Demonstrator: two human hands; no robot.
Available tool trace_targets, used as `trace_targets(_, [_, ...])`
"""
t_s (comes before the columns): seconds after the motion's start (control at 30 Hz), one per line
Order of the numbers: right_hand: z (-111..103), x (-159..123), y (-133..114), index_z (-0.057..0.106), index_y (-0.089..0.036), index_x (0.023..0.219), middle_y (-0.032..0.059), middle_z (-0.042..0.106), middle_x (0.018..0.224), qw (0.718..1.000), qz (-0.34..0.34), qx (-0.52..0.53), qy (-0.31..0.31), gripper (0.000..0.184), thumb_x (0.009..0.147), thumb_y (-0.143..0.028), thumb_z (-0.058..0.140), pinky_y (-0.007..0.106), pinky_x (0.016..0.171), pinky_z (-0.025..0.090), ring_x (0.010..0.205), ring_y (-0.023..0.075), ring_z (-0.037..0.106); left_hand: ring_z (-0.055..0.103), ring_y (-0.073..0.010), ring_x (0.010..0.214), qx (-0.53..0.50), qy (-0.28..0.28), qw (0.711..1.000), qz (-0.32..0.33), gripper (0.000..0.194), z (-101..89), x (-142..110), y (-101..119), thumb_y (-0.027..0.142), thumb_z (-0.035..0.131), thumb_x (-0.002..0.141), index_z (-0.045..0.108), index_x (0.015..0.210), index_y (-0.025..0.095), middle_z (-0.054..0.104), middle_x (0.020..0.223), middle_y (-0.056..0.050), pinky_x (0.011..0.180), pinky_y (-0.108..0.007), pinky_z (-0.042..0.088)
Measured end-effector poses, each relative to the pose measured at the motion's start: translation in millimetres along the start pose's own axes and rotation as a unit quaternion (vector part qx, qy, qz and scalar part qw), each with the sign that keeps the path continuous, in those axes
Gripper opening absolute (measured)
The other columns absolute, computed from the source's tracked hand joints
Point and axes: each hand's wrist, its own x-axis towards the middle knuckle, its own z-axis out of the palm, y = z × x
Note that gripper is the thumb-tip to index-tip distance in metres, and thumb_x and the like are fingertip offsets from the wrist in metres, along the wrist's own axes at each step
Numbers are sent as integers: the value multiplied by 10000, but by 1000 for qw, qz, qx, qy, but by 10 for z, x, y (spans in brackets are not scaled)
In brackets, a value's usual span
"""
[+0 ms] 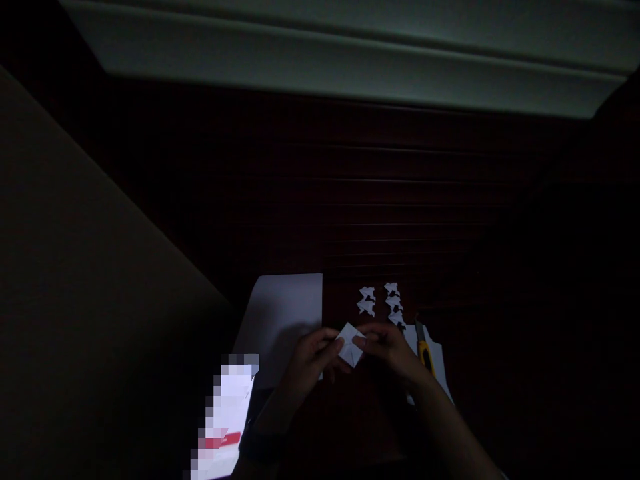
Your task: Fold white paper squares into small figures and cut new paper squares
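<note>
A small square of folded white paper (352, 355) is held up between both hands, one corner pointing away from me and creases meeting near its middle. My left hand (316, 352) pinches its left corner, thumb on top and fingers behind. On the right corner, my right hand (387, 345) grips in the same way, thumb pressed on the face. Just beyond the hands lie several small folded paper figures in two columns, a left group (367, 307) and a right group (394, 303). What the fingers do behind the paper is hidden.
A large white sheet (285, 300) lies on the dark table at the left. Near my left forearm glows a bright screen (233, 400), partly pixelated. A yellow utility knife (425, 353) rests on white paper (440, 367) at the right. Behind rises a dark slatted surface (350, 180).
</note>
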Motion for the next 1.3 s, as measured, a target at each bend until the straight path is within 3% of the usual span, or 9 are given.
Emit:
trace_targets(0.2, [11, -8, 21, 694, -145, 916, 23, 657, 687, 1000, 11, 16, -7, 293, 738, -378, 692, 265, 625, 436, 625, 138, 578, 658, -179, 591, -4, 6, 1000, -5, 276, -10, -55, 23, 403, 555, 822, 560, 896, 136, 683, 737, -77, 413, -207, 406])
trace_targets(0.33, [34, -9, -5, 650, -178, 1062, -7, 628, 655, 999, -8, -34, 24, 368, 752, -374, 678, 256, 601, 434, 596, 127, 555, 652, -171, 596, 15, 19, 1000, 10, 308, -5, -36, -11, 413, 518, 846, 562, 992, 145, 668, 702, -47, 451, -218, 429])
trace_targets(0.5, [95, -8, -38, 614, -225, 1136, 24, 664, 822, 990, -79, -106, 57, 361, 797, -349, 621, 285, 661, 465, 706, 160, 589, 638, -167, 589, 78, 98, 992, 26, 347, -3, 13, -82, 440, 493, 850, 603, 989, 141, 659, 646, -31, 497, -238, 465])
trace_targets(0.73, [105, 34, 21, 646, -226, 1071, 57, 666, 1031, 984, -103, -130, 71, 278, 823, -334, 586, 335, 784, 476, 879, 207, 613, 649, -181, 672, 69, 185, 980, 28, 358, 24, 48, -90, 446, 532, 814, 645, 974, 146, 693, 790, -59, 566, -275, 525])
trace_targets(0.9, [96, 56, 76, 624, -218, 1047, 52, 666, 1012, 983, -106, -116, 90, 252, 808, -297, 608, 332, 798, 472, 896, 208, 617, 646, -179, 756, 59, 155, 982, 86, 415, 47, 59, -124, 359, 606, 787, 578, 1155, 172, 688, 858, -56, 661, -275, 522])
trace_targets(1.17, [47, 46, 70, 618, -214, 1019, 51, 658, 1012, 986, -93, -111, 84, 236, 796, -290, 621, 325, 798, 467, 923, 212, 607, 641, -176, 691, 54, 149, 985, 67, 364, 43, 105, -165, 334, 631, 760, 634, 1077, 153, 683, 752, -44, 635, -273, 512])
trace_targets(1.3, [17, 33, 38, 614, -207, 1004, 40, 669, 930, 990, -77, -99, 71, 249, 775, -302, 642, 311, 747, 476, 848, 194, 618, 635, -170, 661, 47, 150, 986, 64, 373, 54, 114, -122, 351, 640, 746, 642, 1064, 156, 683, 711, -34, 611, -260, 507])
